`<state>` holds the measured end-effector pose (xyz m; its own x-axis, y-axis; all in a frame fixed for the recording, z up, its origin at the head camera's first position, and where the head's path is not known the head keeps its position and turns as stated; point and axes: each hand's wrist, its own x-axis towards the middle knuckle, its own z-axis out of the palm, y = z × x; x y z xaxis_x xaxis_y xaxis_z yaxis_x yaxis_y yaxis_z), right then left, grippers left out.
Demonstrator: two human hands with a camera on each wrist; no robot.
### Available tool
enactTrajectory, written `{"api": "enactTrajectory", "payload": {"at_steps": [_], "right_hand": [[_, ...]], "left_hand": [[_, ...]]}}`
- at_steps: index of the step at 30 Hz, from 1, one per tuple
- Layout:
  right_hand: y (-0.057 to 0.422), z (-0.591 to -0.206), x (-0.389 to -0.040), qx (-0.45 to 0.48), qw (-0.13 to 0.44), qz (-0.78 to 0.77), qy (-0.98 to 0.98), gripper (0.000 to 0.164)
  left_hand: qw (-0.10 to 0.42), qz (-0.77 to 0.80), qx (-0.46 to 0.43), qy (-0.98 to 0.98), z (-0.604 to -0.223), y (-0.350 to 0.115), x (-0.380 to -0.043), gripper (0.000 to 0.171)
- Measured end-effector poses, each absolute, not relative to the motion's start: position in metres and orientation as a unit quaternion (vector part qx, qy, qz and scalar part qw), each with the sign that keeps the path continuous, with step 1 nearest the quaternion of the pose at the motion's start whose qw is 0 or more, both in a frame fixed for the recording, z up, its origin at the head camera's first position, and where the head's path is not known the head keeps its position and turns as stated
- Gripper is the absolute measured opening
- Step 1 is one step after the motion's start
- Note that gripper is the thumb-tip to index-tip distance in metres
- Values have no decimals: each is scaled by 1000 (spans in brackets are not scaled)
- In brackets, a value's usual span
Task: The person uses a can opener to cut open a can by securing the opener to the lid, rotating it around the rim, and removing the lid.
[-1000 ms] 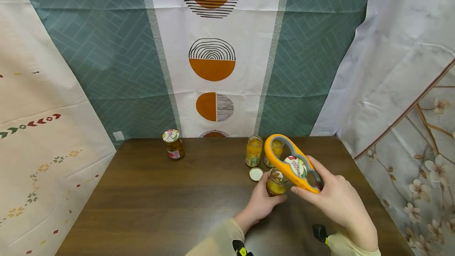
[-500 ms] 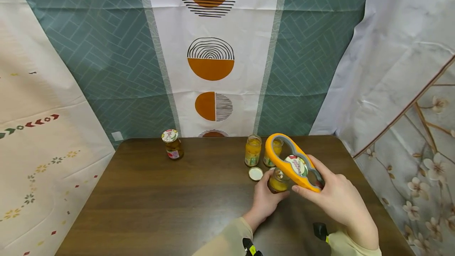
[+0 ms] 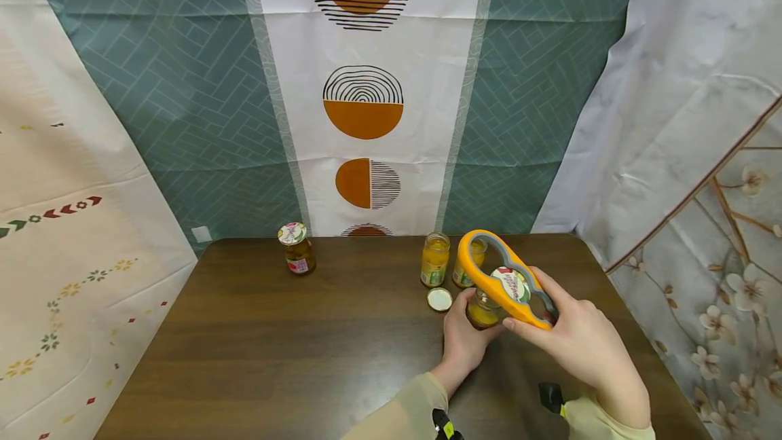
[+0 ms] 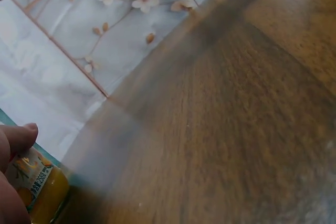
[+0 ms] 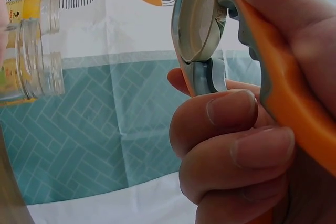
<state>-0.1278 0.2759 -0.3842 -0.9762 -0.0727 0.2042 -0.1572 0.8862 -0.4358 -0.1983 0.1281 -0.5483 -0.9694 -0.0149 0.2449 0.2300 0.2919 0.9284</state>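
Left hand (image 3: 466,338): fingers and thumb curled round an uncapped glass jar with yellow contents (image 3: 482,314), grasping it from the side. Left wrist view shows a digit lying across the jar's printed label at the lower left corner. Jar location: right half of the brown wood-grain table (image 3: 293,338), in front of the two rear jars. Whether its base touches the tabletop cannot be made out for certain; the hand covers the lower part.

Right hand (image 3: 583,341): fingers clenched round the end of an orange-and-grey jar opener (image 3: 497,294), held tilted above the table. A white printed metal lid (image 3: 512,284) sits within the opener's grey inner edges, printed face toward the head camera; right wrist view shows its pale, hollow underside. In that same view the opener and lid are apart from the held jar's clear glass mouth.

Behind: two more uncapped yellow-filled jars stand upright side by side, one in plain view (image 3: 435,260), the other (image 3: 462,273) partly behind the opener. A loose lid (image 3: 439,299) lies pale side up just in front of the first.

Far left of these, near the table's back edge: a capped jar with dark brown contents (image 3: 299,255), upright. Backdrop: green-and-white hanging cloth (image 3: 360,46) with orange half-circles and black line patterns.
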Motion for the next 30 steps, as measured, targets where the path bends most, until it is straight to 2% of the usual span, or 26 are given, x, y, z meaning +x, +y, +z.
{"api": "enactTrajectory", "payload": {"at_steps": [10, 18, 30], "right_hand": [[276, -385, -127, 65, 92, 234, -966, 90], [275, -385, -126, 61, 86, 229, -968, 94], [274, -386, -126, 60, 83, 230, -968, 90]], "left_hand": [[98, -570, -67, -813, -551, 138, -199, 69], [124, -554, -63, -821, -552, 143, -198, 67], [172, -526, -65, -831, -550, 147, -197, 72]]}}
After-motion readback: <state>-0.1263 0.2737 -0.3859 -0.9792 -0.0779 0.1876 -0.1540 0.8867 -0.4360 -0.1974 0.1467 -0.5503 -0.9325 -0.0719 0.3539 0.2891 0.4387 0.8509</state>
